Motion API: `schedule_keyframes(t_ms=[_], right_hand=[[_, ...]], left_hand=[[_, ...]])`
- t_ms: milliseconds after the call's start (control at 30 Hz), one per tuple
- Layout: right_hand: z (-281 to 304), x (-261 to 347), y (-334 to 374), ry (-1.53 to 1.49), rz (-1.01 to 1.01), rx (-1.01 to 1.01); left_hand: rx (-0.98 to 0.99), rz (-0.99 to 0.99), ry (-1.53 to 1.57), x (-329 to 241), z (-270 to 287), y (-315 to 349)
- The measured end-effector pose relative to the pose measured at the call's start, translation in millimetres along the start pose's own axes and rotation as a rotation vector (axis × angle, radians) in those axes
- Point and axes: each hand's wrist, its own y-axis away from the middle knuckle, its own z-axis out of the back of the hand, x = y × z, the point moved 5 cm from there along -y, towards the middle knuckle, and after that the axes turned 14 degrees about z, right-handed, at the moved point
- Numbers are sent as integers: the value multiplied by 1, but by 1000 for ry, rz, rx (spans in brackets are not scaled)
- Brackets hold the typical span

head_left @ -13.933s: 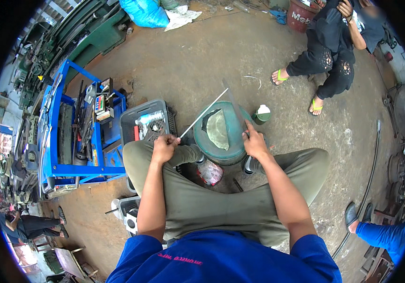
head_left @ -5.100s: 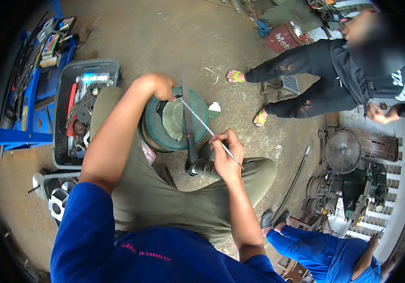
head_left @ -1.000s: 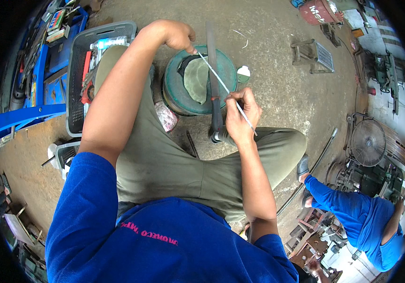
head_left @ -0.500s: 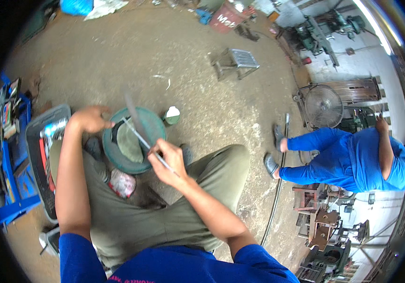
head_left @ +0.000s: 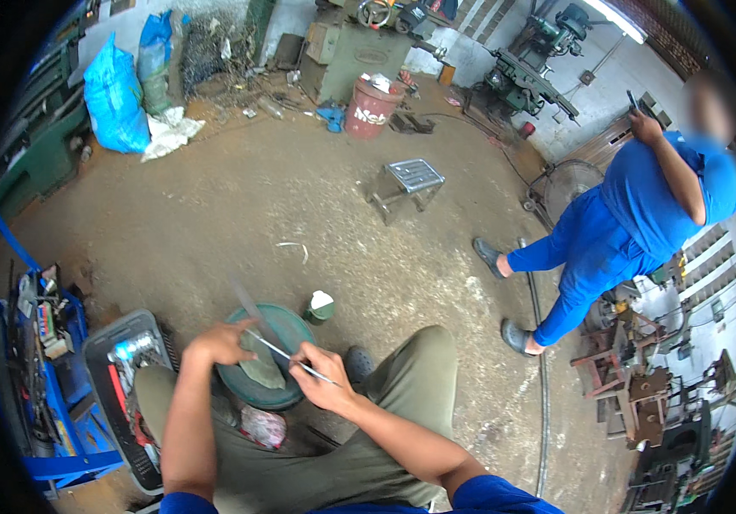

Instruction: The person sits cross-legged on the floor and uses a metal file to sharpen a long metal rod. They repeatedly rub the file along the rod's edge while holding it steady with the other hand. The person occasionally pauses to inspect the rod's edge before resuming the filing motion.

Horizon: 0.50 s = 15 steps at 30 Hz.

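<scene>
In my right hand [head_left: 321, 374] is a thin metal rod [head_left: 275, 349], its far end slanting up and left over a round green basin [head_left: 256, 399]. A blurred grey strip [head_left: 252, 304] rises beside the rod; whether it belongs to the same tool, I cannot tell. My left hand [head_left: 220, 344] reaches over the basin's left side, fingers stretched out close to the rod's tip; any contact is unclear. Below the tools a grey-green piece [head_left: 262, 370], perhaps cloth, lies in the basin. A green container with a white top [head_left: 321, 307] stands just right of it.
A black crate of tools [head_left: 128, 403] sits at my left, beside a blue rack [head_left: 68, 467]. A metal stool [head_left: 415, 176] stands ahead. At right, a person in blue [head_left: 616, 206] stands by a long pipe [head_left: 542, 411]. Machines and a red bucket [head_left: 371, 111] line the back.
The view has tilted up, showing more of the back wall. My left hand has moved in over the basin, nearer the rod. The person at right now has a raised hand holding a dark object.
</scene>
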Motion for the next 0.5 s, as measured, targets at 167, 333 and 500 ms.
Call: schedule_keyframes(t_ms=[167, 333, 500], right_hand=[[-1, 5, 0, 62, 93, 49], [-1, 2, 2, 178, -33, -10], [-9, -11, -8, 84, 0, 45]], left_hand=[[-164, -140, 32, 1, -12, -28], [-328, -257, 61, -8, -24, -42], [-217, -124, 10, -14, -24, -49]])
